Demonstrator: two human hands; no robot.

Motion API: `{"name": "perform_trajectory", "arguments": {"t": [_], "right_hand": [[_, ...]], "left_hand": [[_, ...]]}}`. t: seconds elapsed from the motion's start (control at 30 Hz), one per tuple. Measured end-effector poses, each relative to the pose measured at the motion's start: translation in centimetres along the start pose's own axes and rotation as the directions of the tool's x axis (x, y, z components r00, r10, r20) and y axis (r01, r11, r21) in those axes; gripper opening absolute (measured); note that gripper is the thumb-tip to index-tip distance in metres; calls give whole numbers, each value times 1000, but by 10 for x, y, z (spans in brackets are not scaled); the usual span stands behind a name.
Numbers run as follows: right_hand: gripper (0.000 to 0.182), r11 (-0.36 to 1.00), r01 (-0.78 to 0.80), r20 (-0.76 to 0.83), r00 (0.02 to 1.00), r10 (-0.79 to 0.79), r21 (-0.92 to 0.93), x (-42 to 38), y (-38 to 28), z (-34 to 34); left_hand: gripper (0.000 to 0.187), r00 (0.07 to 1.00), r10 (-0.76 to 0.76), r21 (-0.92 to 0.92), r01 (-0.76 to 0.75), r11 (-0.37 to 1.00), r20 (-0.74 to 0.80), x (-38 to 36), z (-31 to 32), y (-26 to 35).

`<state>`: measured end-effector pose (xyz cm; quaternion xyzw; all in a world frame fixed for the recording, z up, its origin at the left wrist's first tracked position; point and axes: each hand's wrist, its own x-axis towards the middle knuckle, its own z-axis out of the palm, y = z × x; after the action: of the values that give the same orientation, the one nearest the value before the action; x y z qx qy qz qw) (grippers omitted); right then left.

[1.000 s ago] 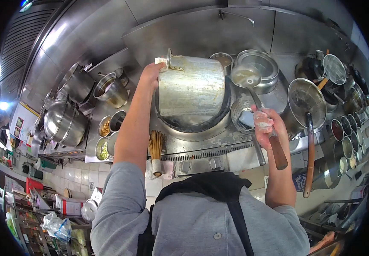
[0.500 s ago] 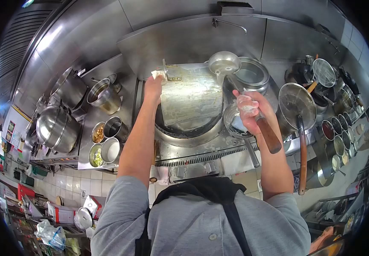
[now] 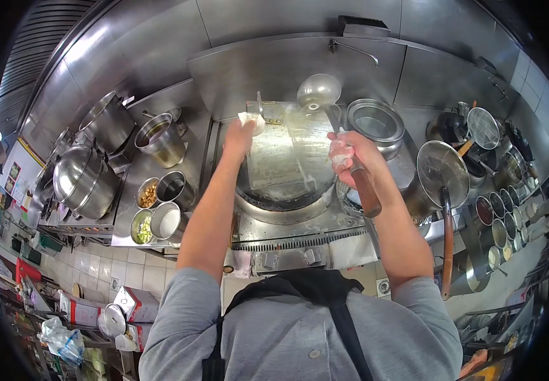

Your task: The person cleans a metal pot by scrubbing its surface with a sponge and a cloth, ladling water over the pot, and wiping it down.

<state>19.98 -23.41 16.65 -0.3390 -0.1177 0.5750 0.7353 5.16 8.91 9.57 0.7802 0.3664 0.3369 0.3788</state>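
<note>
Pot between my grips, left arm outstretched, left hand clutching white cloth, right hand closed around ladle.

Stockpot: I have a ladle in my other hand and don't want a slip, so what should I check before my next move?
1. Cloth in left hand, at the handle: ok.
2. Right hand closed round the ladle: ok.
3. Stockpot upright: not ok, it leans away from you.
4. Stockpot's inside, any liquid: cannot tell, mouth out of view.
5. Ladle apart from the round steel pot: ok.
</note>
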Motion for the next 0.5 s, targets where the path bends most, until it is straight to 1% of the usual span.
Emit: {"name": "perform_trajectory", "arguments": {"t": [0.03, 0.13, 0.17, 0.2, 0.23, 0.27, 0.33, 0.37, 0.43, 0.5], "right_hand": [[34, 1000, 4, 13, 1000, -4, -21, 4, 2, 2], [33, 1000, -13, -13, 1000, 13, -27, 8, 5, 15], [20, 1000, 0, -37, 999, -1, -31, 9, 7, 22], [13, 999, 14, -60, 998, -16, -36, 9, 9, 29], [21, 999, 26, -84, 996, -29, -42, 10, 11, 34], [19, 999, -2, -50, 999, 0, -43, 14, 11, 32], [16, 998, -48, 21, 999, 49, -45, 24, 8, 28], [15, 999, -42, 32, 999, 42, -7, 26, 8, 30], [14, 997, -32, 54, 998, 28, 74, 30, 12, 41], [13, 998, -17, 15, 1000, 16, 60, 30, 16, 55]], "left_hand": [[50, 999, 39, 83, -38, 996, -11, -12, 0, 0], [51, 997, 0, 195, 15, 981, -77, -40, 11, 5], [51, 997, -30, 173, 43, 984, -74, -35, 11, 1], [51, 996, -50, 182, 62, 981, -68, -31, 9, 7], [50, 995, -72, 191, 83, 978, -63, -27, 6, 12], [50, 994, -94, 203, 103, 974, -58, -28, 3, 15], [48, 993, -85, 258, 102, 961, -76, -43, 2, 18], [48, 993, -79, 285, 100, 953, -85, -53, 4, 19], [46, 994, -47, 274, 73, 959, -99, -73, 9, 12], [44, 994, -32, 256, 59, 965, -107, -79, 10, 10]]}}
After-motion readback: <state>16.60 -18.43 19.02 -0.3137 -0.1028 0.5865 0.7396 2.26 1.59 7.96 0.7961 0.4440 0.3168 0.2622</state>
